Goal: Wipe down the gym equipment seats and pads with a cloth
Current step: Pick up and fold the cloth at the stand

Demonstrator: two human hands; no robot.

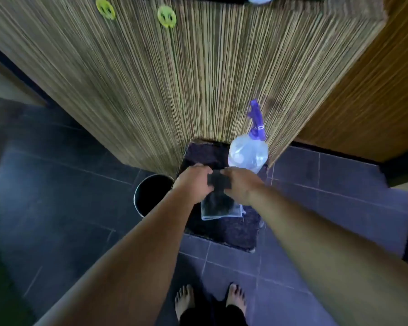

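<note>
While your left hand (193, 182) and right hand (242, 184) pinch the dark cloth (218, 201), a careless nudge could topple the spray bottle (247, 152).

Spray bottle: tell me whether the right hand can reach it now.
Probably yes: the spray bottle sits just beyond the right hand, nothing between them, but that hand holds the dark cloth and must release it first.

We make out no legible text; the two green stickers (105, 8) on the slatted wall (174, 78) are blurred.
</note>
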